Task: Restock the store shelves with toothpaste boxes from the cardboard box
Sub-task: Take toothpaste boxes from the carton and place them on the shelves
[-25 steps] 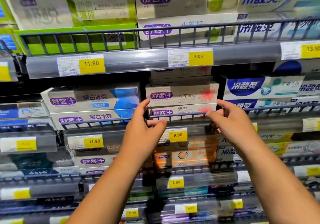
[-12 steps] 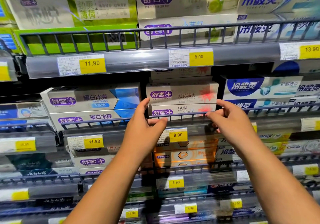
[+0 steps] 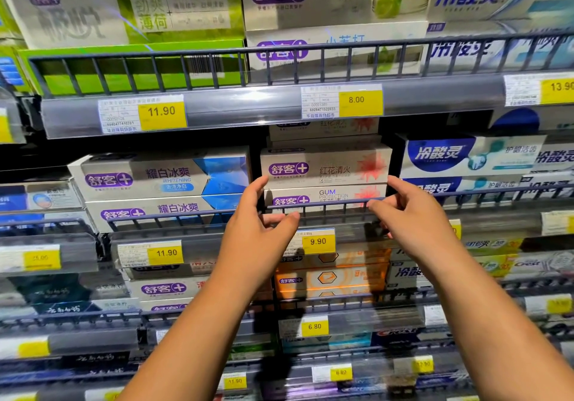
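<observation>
Setting: store shelves packed with toothpaste boxes, seen close from the front, with yellow price labels along each edge.
Middle shelf: a dark wire rail runs along its front; behind it, in the centre, stands a stack of pale boxes printed with a red burst.
Top box: lies flat on the lower box, long face outward and square to the rail; more of the same kind sit above it in shadow.
Lower box: its bottom half is hidden by the rail.
Left arm: bare, reaching up from the lower left.
Left hand: back toward the camera, at the left end of the stack; fingers are nearly straight and point up beside the ends of the two boxes, and the thumb stretches right across the front of the rail.
Left grip: spread, with a wide gap between thumb and fingers and nothing pinched.
Right arm: bare, reaching up from the lower right.
Right hand: at the right end of the stack; the index finger is curved with its tip by the end of the top box, and the thumb tip is at the rail in front of the lower box.
Right grip: half-curled; I cannot tell whether it pinches the lower box or only touches.
Neighbours: whitening boxes lie left of the stack, blue-logo boxes right of it.
Tag: reads 9.90, just below the rail between the hands, its left part hidden by the left hand.
Below: orange boxes sit on the next shelf down, between the forearms.
</observation>
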### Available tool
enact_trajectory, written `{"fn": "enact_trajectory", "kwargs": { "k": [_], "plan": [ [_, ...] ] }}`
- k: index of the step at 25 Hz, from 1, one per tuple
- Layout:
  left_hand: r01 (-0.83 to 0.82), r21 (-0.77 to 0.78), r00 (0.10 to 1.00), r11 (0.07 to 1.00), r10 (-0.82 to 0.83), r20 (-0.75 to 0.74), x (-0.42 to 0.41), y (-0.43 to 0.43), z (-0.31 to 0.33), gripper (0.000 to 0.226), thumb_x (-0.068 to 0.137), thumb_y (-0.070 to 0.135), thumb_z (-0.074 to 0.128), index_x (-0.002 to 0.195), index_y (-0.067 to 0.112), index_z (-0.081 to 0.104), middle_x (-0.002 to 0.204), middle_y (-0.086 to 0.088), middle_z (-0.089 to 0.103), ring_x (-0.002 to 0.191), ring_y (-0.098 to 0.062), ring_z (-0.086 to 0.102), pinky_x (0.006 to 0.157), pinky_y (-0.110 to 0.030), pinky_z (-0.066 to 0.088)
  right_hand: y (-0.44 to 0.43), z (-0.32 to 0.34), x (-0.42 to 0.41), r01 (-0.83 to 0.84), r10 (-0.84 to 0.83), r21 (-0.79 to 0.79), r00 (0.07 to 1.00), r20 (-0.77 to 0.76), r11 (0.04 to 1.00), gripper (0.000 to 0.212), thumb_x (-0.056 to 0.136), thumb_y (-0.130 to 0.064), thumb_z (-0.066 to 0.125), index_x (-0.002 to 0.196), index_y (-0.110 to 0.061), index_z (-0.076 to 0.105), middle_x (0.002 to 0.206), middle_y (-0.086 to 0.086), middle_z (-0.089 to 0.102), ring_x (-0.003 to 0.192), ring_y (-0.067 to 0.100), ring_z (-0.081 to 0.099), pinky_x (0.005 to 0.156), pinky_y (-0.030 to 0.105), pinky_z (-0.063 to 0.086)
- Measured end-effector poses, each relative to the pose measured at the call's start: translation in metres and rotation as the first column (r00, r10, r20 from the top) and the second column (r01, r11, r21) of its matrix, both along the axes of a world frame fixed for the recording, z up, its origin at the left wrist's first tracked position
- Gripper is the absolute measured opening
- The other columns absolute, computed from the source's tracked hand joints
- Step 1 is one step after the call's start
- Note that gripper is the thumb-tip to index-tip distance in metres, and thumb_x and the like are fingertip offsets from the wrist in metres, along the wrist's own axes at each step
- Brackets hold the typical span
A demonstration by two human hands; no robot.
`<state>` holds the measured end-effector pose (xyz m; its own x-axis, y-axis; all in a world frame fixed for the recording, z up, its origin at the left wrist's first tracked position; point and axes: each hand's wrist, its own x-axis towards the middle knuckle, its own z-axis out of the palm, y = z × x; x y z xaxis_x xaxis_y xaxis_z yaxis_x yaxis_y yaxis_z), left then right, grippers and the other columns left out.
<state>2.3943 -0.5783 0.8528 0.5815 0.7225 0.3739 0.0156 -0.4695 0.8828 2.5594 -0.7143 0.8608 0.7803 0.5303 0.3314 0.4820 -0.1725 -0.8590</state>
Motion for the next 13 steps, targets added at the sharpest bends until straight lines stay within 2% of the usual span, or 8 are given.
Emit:
{"fn": "enact_trajectory", "kwargs": {
  "k": [3, 6, 8, 11, 13],
  "plan": [
    [-0.007, -0.019, 1.0, 1.0, 0.007, 0.013, -0.0004, 0.0006, -0.0011, 0.065, 0.084, 0.025, 0.069, 0.137, 0.042, 0.037, 0.081, 0.043, 0.057, 0.094, -0.003, 0.067, 0.094, -0.038, 0.052, -0.0002, 0.0031, -0.0016, -0.002, 0.002, -0.025, 1.0, 0.022, 1.0, 0.044, 0.089, -0.02, 0.061, 0.132, -0.014, 0.051, 0.072, 0.011, 0.054, 0.071, 0.023, 0.056, 0.076, 0.041, 0.047],
    [-0.005, -0.024, 1.0, 1.0, 0.005, 0.009, -0.0007, 0.0001, 0.0002, 0.066, 0.084, 0.025, 0.069, 0.139, 0.039, 0.036, 0.078, 0.046, 0.056, 0.096, -0.005, 0.066, 0.094, -0.035, 0.05, 0.0005, 0.0041, -0.0011, 0.001, 0.0, -0.038, 1.0, 0.019, 0.999, 0.059, 0.09, -0.021, 0.06, 0.145, -0.019, 0.038, 0.071, 0.006, 0.051, 0.07, 0.018, 0.054, 0.07, 0.035, 0.044],
    [-0.004, -0.027, 1.0, 1.0, 0.005, 0.01, -0.0003, -0.0007, 0.0006, 0.065, 0.084, 0.024, 0.069, 0.139, 0.037, 0.037, 0.081, 0.043, 0.057, 0.094, -0.003, 0.066, 0.09, -0.028, 0.049, 0.0008, 0.0044, -0.0014, 0.011, -0.01, -0.044, 1.0, 0.02, 0.999, 0.064, 0.091, -0.022, 0.059, 0.148, -0.022, 0.03, 0.071, 0.004, 0.049, 0.07, 0.015, 0.053, 0.067, 0.03, 0.043],
    [-0.015, -0.032, 1.0, 0.999, 0.015, 0.022, -0.0005, -0.002, 0.0, 0.063, 0.084, 0.022, 0.069, 0.138, 0.036, 0.039, 0.089, 0.038, 0.055, 0.091, -0.001, 0.066, 0.084, -0.022, 0.049, 0.0014, 0.0046, -0.0007, 0.024, -0.022, -0.046, 0.999, 0.031, 0.999, 0.064, 0.091, -0.023, 0.06, 0.148, -0.022, 0.03, 0.069, 0.002, 0.048, 0.067, 0.013, 0.05, 0.064, 0.027, 0.042],
    [-0.014, -0.03, 1.0, 0.999, 0.014, 0.01, -0.001, -0.0028, 0.0006, 0.061, 0.084, 0.023, 0.069, 0.136, 0.037, 0.04, 0.084, 0.042, 0.057, 0.09, 0.0, 0.066, 0.083, -0.021, 0.048, 0.0021, 0.0046, 0.0001, 0.026, -0.025, -0.049, 0.999, 0.025, 0.998, 0.065, 0.091, -0.023, 0.06, 0.148, -0.021, 0.03, 0.068, 0.0, 0.048, 0.067, 0.012, 0.05, 0.064, 0.026, 0.041]
  ]
}}
